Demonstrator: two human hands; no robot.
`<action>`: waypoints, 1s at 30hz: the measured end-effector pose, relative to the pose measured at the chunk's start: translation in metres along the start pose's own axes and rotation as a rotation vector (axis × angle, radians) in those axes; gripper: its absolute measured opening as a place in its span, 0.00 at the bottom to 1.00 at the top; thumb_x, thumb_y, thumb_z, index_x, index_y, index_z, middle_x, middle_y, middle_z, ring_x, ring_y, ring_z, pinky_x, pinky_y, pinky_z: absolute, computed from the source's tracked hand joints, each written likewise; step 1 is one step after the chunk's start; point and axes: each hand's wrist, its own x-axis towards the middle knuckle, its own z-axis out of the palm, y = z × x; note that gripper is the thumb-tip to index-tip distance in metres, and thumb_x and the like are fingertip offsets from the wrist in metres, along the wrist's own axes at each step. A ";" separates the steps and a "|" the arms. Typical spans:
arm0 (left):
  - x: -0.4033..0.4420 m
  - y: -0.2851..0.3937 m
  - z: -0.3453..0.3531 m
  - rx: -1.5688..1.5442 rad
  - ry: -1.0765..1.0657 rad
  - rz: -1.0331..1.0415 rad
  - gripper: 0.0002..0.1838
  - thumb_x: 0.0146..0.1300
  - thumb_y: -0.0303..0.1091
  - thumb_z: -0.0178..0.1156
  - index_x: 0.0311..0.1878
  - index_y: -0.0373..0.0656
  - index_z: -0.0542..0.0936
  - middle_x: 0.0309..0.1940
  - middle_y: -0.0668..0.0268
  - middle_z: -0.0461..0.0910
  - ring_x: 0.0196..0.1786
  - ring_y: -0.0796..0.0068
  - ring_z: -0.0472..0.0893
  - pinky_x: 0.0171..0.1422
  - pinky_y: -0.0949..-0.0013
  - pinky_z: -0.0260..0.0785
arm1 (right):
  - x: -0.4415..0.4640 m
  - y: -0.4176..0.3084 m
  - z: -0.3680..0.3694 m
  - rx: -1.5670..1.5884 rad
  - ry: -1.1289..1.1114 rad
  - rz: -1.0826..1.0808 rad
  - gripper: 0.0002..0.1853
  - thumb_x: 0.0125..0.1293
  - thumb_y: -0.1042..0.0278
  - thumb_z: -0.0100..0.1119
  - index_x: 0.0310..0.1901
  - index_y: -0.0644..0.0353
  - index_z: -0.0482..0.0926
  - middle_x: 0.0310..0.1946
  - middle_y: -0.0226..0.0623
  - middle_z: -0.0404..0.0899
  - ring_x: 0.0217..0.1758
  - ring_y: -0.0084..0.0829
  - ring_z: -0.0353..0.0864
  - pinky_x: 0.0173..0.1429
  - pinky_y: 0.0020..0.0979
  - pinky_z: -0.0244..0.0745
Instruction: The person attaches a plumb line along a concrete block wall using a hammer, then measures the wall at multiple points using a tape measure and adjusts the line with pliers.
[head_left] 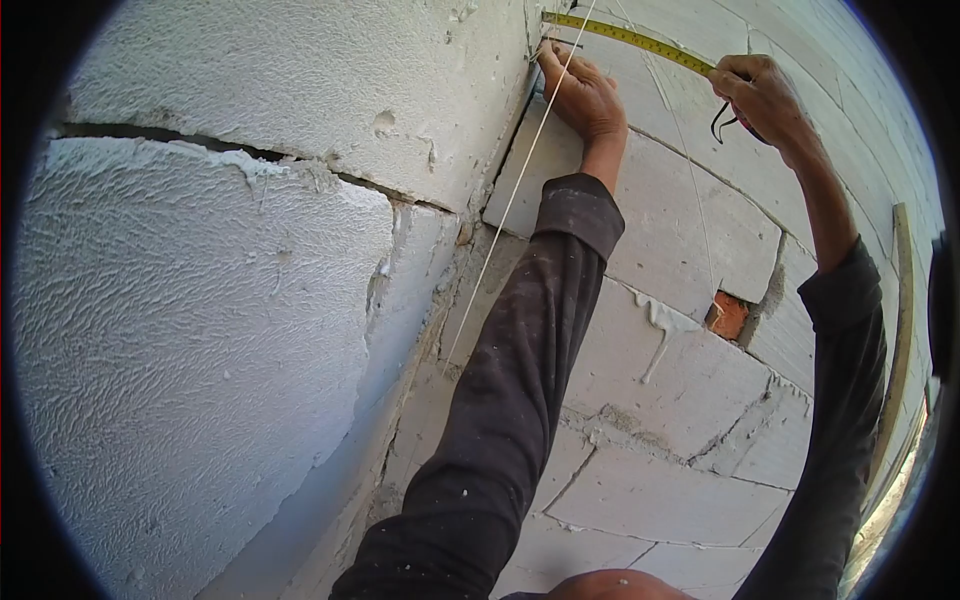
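My left hand (pixel 588 98) is raised to the inner corner of the block wall, its fingers pinched around what looks like a thin dark nail (pixel 568 43). Just above it, the yellow blade of a tape measure (pixel 630 38) stretches from the corner to my right hand (pixel 758 95). That hand is closed round the tape's case, mostly hidden by the fingers, with a black wrist strap (pixel 718 124) hanging below. A white string (pixel 515 190) runs down past my left hand, in front of the wall.
Pale block wall (pixel 665 215) fills the right side, with a second thin string (pixel 690 165) along it and a red brick piece (pixel 727 316) in a gap. Rough white blocks (pixel 200 330) stand close on the left. A wooden strip (pixel 898 330) leans at far right.
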 end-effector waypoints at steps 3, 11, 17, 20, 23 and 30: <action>0.000 -0.002 0.000 -0.011 -0.011 0.012 0.14 0.87 0.33 0.38 0.58 0.36 0.73 0.22 0.71 0.71 0.16 0.82 0.72 0.18 0.74 0.71 | -0.001 -0.003 -0.007 0.035 -0.073 0.061 0.17 0.75 0.55 0.60 0.42 0.59 0.93 0.28 0.38 0.86 0.24 0.21 0.74 0.33 0.31 0.74; 0.000 -0.004 -0.005 -0.018 -0.019 -0.043 0.14 0.88 0.34 0.43 0.62 0.39 0.75 0.23 0.69 0.75 0.23 0.78 0.79 0.21 0.69 0.75 | -0.003 0.004 -0.012 0.124 -0.160 0.061 0.18 0.75 0.49 0.60 0.35 0.53 0.88 0.25 0.30 0.79 0.28 0.18 0.77 0.37 0.29 0.78; 0.005 -0.013 0.002 0.028 0.021 -0.009 0.13 0.87 0.32 0.44 0.63 0.39 0.76 0.25 0.71 0.77 0.25 0.80 0.77 0.27 0.73 0.74 | 0.002 0.008 -0.011 0.084 -0.174 0.046 0.17 0.76 0.51 0.59 0.35 0.52 0.88 0.25 0.30 0.80 0.27 0.16 0.77 0.37 0.28 0.80; 0.002 -0.003 0.002 0.033 0.023 -0.117 0.13 0.87 0.32 0.44 0.62 0.39 0.76 0.27 0.69 0.79 0.25 0.78 0.78 0.31 0.70 0.76 | 0.003 0.008 -0.010 0.094 -0.172 0.030 0.18 0.75 0.50 0.59 0.35 0.52 0.89 0.25 0.30 0.80 0.26 0.17 0.77 0.37 0.28 0.80; 0.004 -0.008 0.006 0.071 0.019 -0.173 0.12 0.87 0.31 0.44 0.61 0.39 0.76 0.28 0.65 0.82 0.27 0.72 0.83 0.33 0.64 0.78 | 0.001 0.007 -0.009 0.085 -0.147 0.052 0.18 0.75 0.49 0.60 0.36 0.52 0.90 0.25 0.30 0.80 0.25 0.17 0.76 0.36 0.28 0.80; 0.005 -0.012 0.009 0.271 0.056 -0.152 0.12 0.85 0.31 0.45 0.61 0.43 0.76 0.45 0.52 0.90 0.47 0.47 0.92 0.44 0.48 0.82 | -0.003 0.009 -0.004 0.086 -0.133 0.047 0.19 0.75 0.49 0.59 0.35 0.53 0.89 0.27 0.31 0.81 0.27 0.16 0.77 0.37 0.28 0.80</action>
